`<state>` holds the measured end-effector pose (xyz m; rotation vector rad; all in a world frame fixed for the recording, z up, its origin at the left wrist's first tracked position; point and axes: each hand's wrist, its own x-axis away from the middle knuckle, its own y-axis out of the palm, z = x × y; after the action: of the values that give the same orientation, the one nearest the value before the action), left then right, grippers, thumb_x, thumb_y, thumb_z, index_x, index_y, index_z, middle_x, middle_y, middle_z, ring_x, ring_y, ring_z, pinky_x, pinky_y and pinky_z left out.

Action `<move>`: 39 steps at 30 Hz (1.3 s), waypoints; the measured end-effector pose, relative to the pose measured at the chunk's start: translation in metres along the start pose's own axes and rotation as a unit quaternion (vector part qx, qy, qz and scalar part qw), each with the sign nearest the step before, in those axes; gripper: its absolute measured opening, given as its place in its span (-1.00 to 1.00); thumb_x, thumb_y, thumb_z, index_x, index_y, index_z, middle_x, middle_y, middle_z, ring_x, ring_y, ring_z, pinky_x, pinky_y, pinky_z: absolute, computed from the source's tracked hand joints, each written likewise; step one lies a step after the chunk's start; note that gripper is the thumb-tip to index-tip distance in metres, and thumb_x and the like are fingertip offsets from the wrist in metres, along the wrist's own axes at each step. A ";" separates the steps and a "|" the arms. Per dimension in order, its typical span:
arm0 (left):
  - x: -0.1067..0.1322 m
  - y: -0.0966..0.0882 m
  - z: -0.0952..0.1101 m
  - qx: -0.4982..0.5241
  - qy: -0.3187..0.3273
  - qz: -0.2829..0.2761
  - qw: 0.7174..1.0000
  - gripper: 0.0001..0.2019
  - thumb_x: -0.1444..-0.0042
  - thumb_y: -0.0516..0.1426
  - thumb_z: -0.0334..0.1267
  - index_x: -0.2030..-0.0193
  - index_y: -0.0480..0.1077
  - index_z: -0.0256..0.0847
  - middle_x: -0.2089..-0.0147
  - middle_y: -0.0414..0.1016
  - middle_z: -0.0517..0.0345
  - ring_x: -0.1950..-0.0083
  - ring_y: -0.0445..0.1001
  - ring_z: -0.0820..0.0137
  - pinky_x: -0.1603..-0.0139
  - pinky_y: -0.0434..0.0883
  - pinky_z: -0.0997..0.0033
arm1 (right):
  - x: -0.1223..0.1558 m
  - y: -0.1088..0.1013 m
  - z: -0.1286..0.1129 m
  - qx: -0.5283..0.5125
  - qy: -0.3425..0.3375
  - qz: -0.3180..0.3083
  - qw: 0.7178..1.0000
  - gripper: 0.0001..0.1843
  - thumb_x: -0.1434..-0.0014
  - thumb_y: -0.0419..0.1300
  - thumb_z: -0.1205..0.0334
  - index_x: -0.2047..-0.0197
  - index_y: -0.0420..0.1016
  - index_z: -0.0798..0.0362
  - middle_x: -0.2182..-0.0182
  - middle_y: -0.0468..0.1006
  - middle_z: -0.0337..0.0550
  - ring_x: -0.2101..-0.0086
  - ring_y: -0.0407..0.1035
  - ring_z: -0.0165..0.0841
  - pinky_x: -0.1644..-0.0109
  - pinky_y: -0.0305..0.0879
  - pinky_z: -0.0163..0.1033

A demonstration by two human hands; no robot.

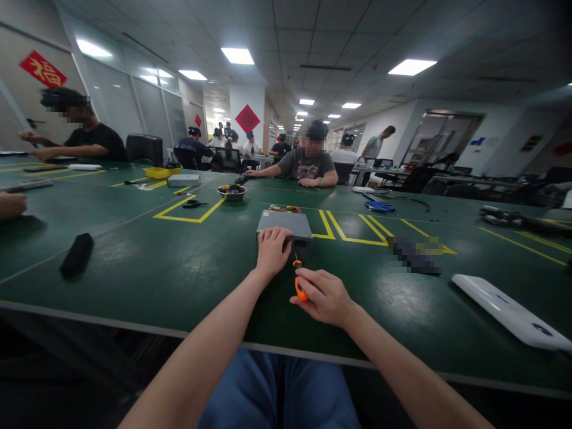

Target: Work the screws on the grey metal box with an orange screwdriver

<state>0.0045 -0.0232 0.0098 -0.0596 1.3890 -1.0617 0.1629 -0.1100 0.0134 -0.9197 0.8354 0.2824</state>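
Note:
A grey metal box [286,226] lies on the green table [179,268] straight ahead of me. My left hand [271,250] rests on the box's near left corner, fingers curled over its top edge. Just right of it, my right hand [324,295] is closed round an orange-handled screwdriver [298,286], whose thin tip points up toward the box's near face. Both forearms reach out from the near table edge.
A black case [77,255] lies at left, a white flat device [509,310] at right, and a blurred object [415,250] sits by yellow tape lines. A metal bowl [231,192], scissors [194,204] and blue gloves [379,206] lie farther back. Several people sit at the tables.

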 end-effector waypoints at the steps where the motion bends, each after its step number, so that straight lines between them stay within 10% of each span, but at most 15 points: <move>1: 0.000 0.000 0.000 0.000 0.001 0.001 1.000 -0.81 -0.11 0.03 -0.30 0.12 0.32 -0.08 0.07 0.40 0.14 0.01 0.27 0.27 -0.07 0.11 0.21 | 0.001 0.001 0.001 -0.006 0.009 0.012 1.000 -0.74 -0.15 0.14 0.14 0.16 0.26 0.13 0.20 0.46 0.10 0.30 0.42 -0.30 0.31 0.39 -0.25; 10: 0.001 0.001 -0.001 -0.002 -0.001 0.002 1.000 -0.81 -0.11 0.04 -0.31 0.12 0.32 -0.07 0.07 0.40 0.14 0.01 0.27 0.27 -0.07 0.12 0.21 | -0.001 0.001 -0.001 0.010 0.010 -0.092 0.996 -0.70 -0.20 0.07 0.22 0.01 0.28 0.15 0.10 0.41 0.15 0.19 0.41 -0.25 0.18 0.40 -0.21; 18: 0.001 0.001 -0.002 -0.001 0.005 0.006 1.000 -0.82 -0.11 0.05 -0.29 0.13 0.32 -0.08 0.09 0.40 0.16 0.03 0.28 0.28 -0.04 0.14 0.22 | 0.010 -0.011 0.012 0.017 0.050 0.061 0.997 -0.63 -0.08 0.14 0.34 0.01 0.26 0.17 0.19 0.46 0.07 0.20 0.41 -0.26 0.21 0.43 -0.19; 39: 0.002 0.004 -0.003 -0.001 0.004 0.016 1.000 -0.81 -0.09 0.07 -0.31 0.13 0.32 -0.08 0.08 0.40 0.16 0.03 0.27 0.28 -0.06 0.12 0.23 | 0.012 -0.012 0.015 0.026 0.068 0.052 0.996 -0.64 -0.08 0.13 0.34 0.02 0.26 0.13 0.17 0.46 0.06 0.18 0.40 -0.27 0.19 0.42 -0.18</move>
<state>0.0040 -0.0206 0.0056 -0.0352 1.3947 -1.0352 0.1852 -0.1067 0.0162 -0.8550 1.0133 0.2900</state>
